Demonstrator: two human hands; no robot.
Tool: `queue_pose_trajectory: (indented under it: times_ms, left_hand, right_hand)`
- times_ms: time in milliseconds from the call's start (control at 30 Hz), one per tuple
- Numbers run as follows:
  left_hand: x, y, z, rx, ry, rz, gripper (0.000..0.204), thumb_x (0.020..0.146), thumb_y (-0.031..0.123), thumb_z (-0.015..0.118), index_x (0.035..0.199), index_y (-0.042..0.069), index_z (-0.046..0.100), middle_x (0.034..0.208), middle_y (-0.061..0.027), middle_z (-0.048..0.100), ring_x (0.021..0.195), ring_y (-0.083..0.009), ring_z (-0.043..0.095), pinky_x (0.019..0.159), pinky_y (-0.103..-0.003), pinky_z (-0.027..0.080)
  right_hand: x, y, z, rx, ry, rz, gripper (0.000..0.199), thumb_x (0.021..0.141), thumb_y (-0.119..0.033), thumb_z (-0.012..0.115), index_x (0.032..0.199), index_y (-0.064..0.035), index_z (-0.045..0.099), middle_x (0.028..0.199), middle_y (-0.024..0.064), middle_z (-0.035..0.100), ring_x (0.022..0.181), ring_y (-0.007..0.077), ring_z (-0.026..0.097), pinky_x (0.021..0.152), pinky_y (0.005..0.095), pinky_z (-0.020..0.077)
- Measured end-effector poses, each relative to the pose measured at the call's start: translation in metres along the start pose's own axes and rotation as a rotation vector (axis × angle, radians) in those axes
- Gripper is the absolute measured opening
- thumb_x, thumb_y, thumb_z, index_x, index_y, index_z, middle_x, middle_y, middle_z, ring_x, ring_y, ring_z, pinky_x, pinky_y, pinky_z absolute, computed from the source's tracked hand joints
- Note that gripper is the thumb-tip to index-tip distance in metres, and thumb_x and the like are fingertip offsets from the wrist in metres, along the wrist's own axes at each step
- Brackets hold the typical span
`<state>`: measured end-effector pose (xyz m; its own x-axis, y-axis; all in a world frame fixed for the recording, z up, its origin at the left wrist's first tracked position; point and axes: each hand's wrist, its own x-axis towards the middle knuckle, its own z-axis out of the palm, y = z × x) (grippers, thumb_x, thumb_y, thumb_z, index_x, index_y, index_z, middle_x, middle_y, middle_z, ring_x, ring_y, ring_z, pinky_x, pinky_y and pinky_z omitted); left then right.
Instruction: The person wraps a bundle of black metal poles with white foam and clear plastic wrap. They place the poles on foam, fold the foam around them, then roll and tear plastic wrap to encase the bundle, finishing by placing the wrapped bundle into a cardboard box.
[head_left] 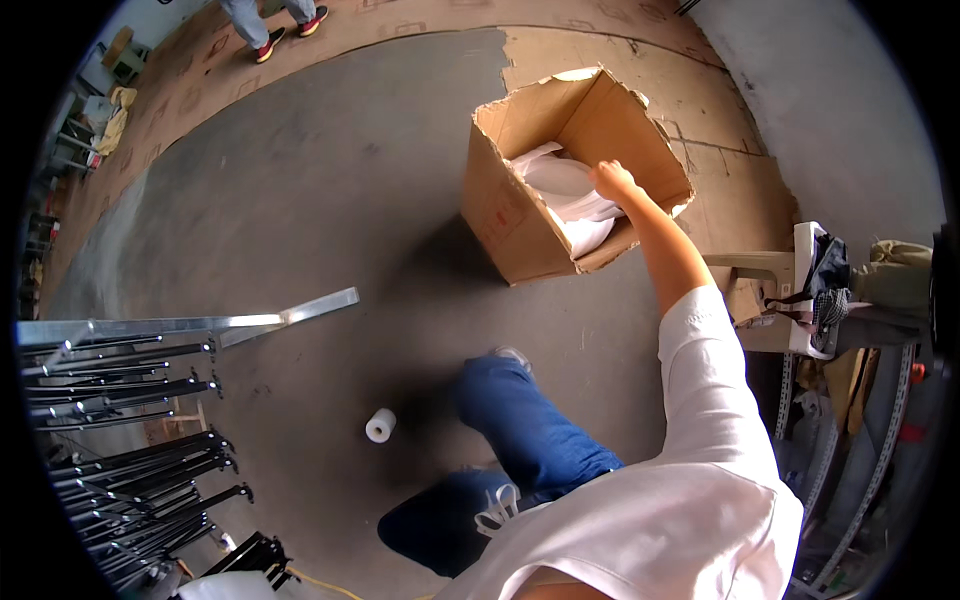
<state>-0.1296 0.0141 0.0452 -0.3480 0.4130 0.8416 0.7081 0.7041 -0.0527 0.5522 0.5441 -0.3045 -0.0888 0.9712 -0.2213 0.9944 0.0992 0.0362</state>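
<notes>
My right hand [613,182] reaches into an open cardboard box [490,225] standing on the floor. Its fingers are closed beside some white, thin, sheet-like material [565,180] in the box. What they hold, if anything, is too small to make out. The white material looks curved and loosely folded, and part of it is behind my hand and forearm. Torn, uneven edges run round the box's top. My left hand is out of the picture.
A small white roll [380,425] lies on the grey floor by my legs. Black metal racks [150,500] with a protruding metal bar [290,315] stand at left. A white stool [805,290] with cloth and bags is at right, near metal shelving [880,470]. Another person's legs [255,25] show far off.
</notes>
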Motion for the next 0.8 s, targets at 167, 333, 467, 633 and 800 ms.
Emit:
queue_pose_trajectory:
  times_ms: [167, 333, 467, 633, 800]
  left_hand:
    - [-0.01, 0.025, -0.004, 0.015, -0.07, -0.12, 0.081, 0.072, 0.04, 0.07, 0.129, -0.003, 0.033, 0.128, -0.0245, 0.037, 0.116, -0.0373, 0.039, 0.098, -0.046, 0.03]
    - [-0.015, 0.017, -0.004, -0.102, -0.064, -0.153, 0.068, 0.073, 0.025, 0.072, 0.127, -0.001, 0.039, 0.121, -0.0184, 0.046, 0.103, -0.0275, 0.05, 0.089, -0.037, 0.042]
    - [-0.017, 0.035, -0.014, -0.187, -0.113, -0.327, 0.072, 0.071, 0.022, 0.075, 0.129, 0.003, 0.037, 0.123, -0.0179, 0.04, 0.108, -0.0275, 0.047, 0.09, -0.038, 0.044]
    - [-0.007, 0.053, -0.01, -0.154, -0.141, -0.321, 0.074, 0.067, 0.016, 0.077, 0.127, 0.002, 0.036, 0.123, -0.0168, 0.037, 0.11, -0.0278, 0.043, 0.093, -0.038, 0.041]
    - [-0.026, 0.031, -0.021, 0.057, -0.161, -0.273, 0.081, 0.059, 0.032, 0.08, 0.122, -0.002, 0.042, 0.117, -0.0183, 0.044, 0.11, -0.033, 0.042, 0.095, -0.041, 0.034]
  right_hand:
    - [-0.006, 0.024, 0.029, 0.12, -0.074, 0.158, 0.018, 0.077, -0.011, 0.05, 0.084, -0.0079, 0.066, 0.089, 0.018, 0.063, 0.083, 0.0338, 0.061, 0.075, 0.0402, 0.0498]
    - [-0.017, 0.018, -0.001, 0.36, 0.218, 0.369, 0.016, 0.073, -0.015, 0.053, 0.071, -0.0087, 0.067, 0.075, 0.0182, 0.062, 0.071, 0.0353, 0.061, 0.067, 0.042, 0.0497]
    - [-0.017, 0.022, -0.047, 0.483, 0.292, 0.296, 0.013, 0.076, -0.014, 0.053, 0.074, -0.006, 0.062, 0.064, 0.0172, 0.061, 0.062, 0.0285, 0.064, 0.058, 0.0366, 0.0514]
    - [-0.048, 0.017, -0.119, 0.796, 0.352, 0.357, 0.024, 0.078, -0.01, 0.06, 0.094, -0.0024, 0.044, 0.078, 0.0163, 0.06, 0.069, 0.0267, 0.063, 0.058, 0.0357, 0.0494]
    - [-0.142, -0.112, -0.27, 1.683, 0.069, 0.226, 0.026, 0.082, -0.005, 0.054, 0.106, -0.0027, 0.048, 0.093, 0.0082, 0.056, 0.081, 0.0171, 0.059, 0.074, 0.028, 0.0499]
